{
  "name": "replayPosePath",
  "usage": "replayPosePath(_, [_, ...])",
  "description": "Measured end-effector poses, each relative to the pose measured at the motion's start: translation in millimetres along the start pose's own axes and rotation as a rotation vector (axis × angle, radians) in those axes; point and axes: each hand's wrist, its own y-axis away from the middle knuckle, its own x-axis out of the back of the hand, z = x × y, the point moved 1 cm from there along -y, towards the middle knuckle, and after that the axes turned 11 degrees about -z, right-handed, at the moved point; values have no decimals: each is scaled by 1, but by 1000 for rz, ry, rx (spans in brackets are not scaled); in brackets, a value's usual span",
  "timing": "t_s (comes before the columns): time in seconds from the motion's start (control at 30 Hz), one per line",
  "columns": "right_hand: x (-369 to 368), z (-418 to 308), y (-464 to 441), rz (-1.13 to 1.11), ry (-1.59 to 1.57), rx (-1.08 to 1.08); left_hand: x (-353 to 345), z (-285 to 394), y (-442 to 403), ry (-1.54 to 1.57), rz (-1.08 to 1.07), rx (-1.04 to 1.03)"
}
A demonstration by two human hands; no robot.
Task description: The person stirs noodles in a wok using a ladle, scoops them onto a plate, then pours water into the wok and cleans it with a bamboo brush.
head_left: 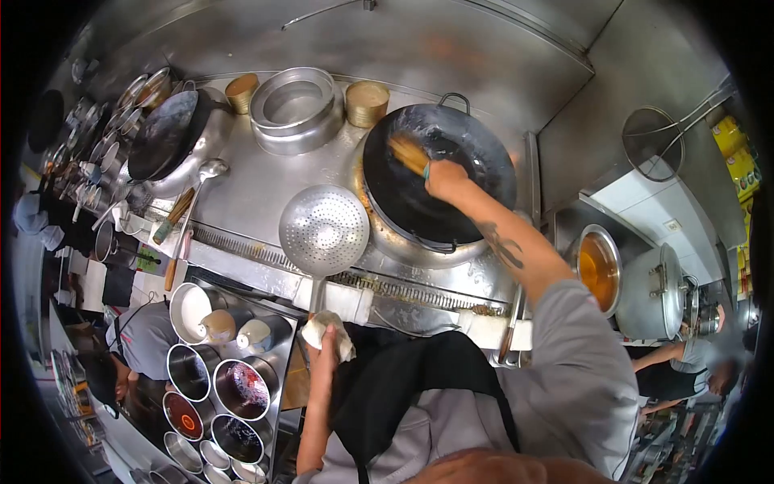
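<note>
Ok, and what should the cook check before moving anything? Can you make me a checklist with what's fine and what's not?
1. Right hand gripping the brush: ok.
2. Brush inside the big wok: ok, blurred as if moving.
3. Left hand free: not ok, it holds a white cloth at the handle end of the strainer.
4. Strainer resting firmly on the stove: cannot tell from above.
5. Fire under the wok off: cannot tell, the wok hides it.
6. Round metal pot apart from the wok: ok.
</note>
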Motion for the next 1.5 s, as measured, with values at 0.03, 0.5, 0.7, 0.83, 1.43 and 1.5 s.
replayPosePath(0.03, [-7,-6,15,22,62,90,5,6,4,46,42,43])
replayPosePath(0.5, [-3,12,97,-162,75,252,8,38,-3,249,11,85])
replayPosePath(0.7, [-19,75,-19,19,83,-39,-25,60,-5,182,-91,62])
replayPosePath(0.83, [-46,61,28,25,98,16,-34,59,-3,104,-132,54])
replayPosePath(1.43, [44,145,-8,194,15,-221,-12,50,10,130,-78,64])
replayPosePath(1.5, [44,78,-13,207,-193,-181,-18,48,15,145,-86,81])
